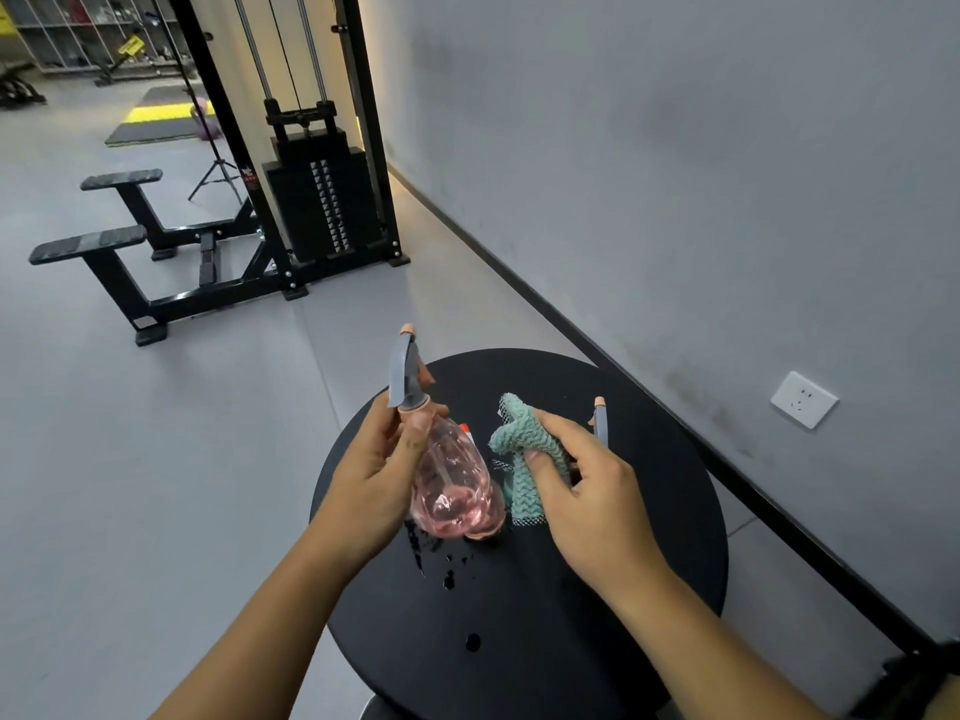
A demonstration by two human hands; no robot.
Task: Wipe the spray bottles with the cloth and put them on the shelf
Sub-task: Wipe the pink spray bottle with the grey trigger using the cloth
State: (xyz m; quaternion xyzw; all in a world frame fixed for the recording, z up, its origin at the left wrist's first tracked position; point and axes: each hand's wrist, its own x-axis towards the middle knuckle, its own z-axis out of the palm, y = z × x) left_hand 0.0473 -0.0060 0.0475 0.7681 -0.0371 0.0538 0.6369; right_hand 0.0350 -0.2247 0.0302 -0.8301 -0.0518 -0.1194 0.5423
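The fingers (410,439) of the left hand (371,475) curl round the neck of the pink spray bottle (457,491), just under its grey trigger head (405,376), holding it tilted above the round black counter (649,511), its base just over the surface. The right hand (587,491) pinches the bunched teal cloth (524,449) just beside the bottle's flank, not clearly touching it. To wipe well, I'd judge the cloth should press flat against the clear body and sweep from neck to base while the left hand turns the bottle. The bottle is translucent pink, ribbed, with a little liquid pooled low inside. Wet drops (441,563) speckle the counter below it. A second sprayer's nozzle (601,418) pokes up behind the right hand.
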